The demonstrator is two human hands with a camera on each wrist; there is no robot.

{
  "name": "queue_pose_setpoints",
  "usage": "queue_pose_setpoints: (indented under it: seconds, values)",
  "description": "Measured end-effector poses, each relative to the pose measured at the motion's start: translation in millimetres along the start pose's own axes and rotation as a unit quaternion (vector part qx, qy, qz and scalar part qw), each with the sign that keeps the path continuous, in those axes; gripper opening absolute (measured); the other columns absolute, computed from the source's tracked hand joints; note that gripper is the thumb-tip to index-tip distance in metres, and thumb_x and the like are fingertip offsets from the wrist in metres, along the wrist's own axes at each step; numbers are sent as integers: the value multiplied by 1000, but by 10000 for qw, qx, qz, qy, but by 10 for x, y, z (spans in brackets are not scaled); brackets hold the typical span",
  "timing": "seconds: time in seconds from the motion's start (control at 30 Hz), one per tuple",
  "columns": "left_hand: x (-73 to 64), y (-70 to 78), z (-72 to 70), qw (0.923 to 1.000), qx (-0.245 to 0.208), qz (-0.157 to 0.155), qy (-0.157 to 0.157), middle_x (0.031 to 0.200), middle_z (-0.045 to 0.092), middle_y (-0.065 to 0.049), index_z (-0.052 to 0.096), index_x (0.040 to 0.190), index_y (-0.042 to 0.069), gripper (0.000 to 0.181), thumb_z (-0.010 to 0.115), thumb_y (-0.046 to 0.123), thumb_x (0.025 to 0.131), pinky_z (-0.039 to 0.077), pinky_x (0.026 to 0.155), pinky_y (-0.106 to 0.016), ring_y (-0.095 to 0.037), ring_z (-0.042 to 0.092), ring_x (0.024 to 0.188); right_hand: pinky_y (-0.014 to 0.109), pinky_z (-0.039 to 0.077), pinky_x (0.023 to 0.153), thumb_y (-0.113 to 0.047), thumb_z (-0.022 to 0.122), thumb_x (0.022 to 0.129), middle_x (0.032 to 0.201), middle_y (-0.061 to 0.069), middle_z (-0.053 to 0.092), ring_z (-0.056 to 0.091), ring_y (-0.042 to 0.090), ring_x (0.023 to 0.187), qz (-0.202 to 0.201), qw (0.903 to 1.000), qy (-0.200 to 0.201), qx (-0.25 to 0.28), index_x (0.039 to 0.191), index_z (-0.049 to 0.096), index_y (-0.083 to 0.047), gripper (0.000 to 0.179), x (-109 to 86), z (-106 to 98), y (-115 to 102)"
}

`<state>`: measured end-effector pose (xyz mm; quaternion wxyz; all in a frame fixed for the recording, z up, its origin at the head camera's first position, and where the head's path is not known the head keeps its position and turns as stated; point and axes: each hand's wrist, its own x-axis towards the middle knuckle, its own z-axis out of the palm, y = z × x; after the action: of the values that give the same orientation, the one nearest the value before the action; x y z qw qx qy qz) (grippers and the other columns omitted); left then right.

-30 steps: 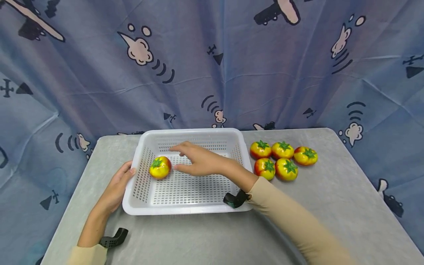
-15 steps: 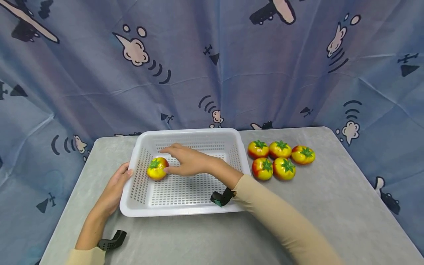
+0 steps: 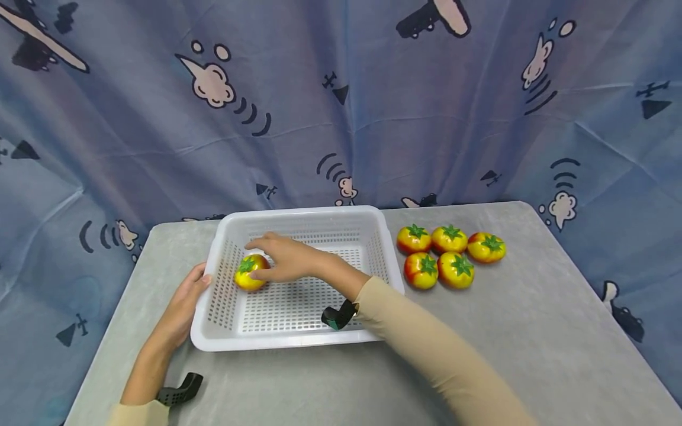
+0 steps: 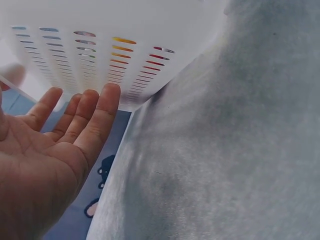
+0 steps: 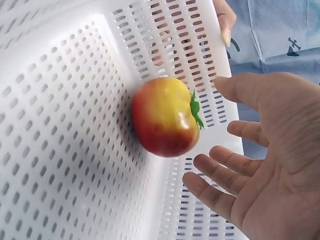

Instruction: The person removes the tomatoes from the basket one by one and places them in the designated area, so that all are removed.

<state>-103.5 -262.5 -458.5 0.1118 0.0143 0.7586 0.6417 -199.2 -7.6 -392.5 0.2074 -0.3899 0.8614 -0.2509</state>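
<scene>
Reaching further into the white basket [image 3: 298,216], my right hand [image 3: 285,260] had closed the gap on the tomato [image 3: 250,271]: a second earlier it hovered over the middle of the basket floor with a clear space between fingers and fruit, and now it sat right against the tomato's right side. From the wrist view the fingers [image 5: 220,177] were spread and relaxed around it, not yet curled on (I could not tell whether any fingertip actually touched). I judged that a grasp was about to form rather than already made.

My left hand [image 3: 183,299] lay as before, flat and loose, fingers straight against the outside of the basket's left wall [image 4: 90,55], steadying it on the grey table [image 3: 533,331].

As for contents, the basket held that single tomato, resting on the perforated floor close to the left wall, stem tilted toward the wall. Five more tomatoes [image 3: 450,255] sat clustered on the table just right of the basket, outside it.
</scene>
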Motion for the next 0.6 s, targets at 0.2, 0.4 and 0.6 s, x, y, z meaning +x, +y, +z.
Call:
queue_pose_setpoints:
  seconds: [0.2, 0.4, 0.6]
  values:
    - [-8, -37, 0, 9999, -146, 67, -19, 143, 50, -14, 25, 161, 5, 56, 34, 38, 116, 65, 82, -33, -7, 72, 105, 32, 48, 117, -33, 70, 103, 156, 13, 54, 57, 20, 134, -60, 9999, -68, -128, 159, 46, -11, 66, 82, 51, -36]
    - [-38, -77, -11, 9998, -124, 112, -48, 134, 55, 6, 25, 161, 5, 55, 32, 37, 117, 66, 81, -33, -6, 73, 104, 27, 47, 117, -32, 70, 102, 158, 9, 54, 57, 17, 136, -85, 9992, -195, -326, 158, 47, -9, 65, 91, 115, -43]
    - [-13, -60, -20, 9998, -95, 155, -20, 137, 56, -3, 26, 160, 5, 55, 32, 38, 117, 66, 81, -34, -7, 73, 104, 25, 48, 114, -32, 71, 102, 157, 8, 54, 58, 16, 133, -67, 9992, -155, -361, 157, 49, -10, 64, 118, 144, -7]
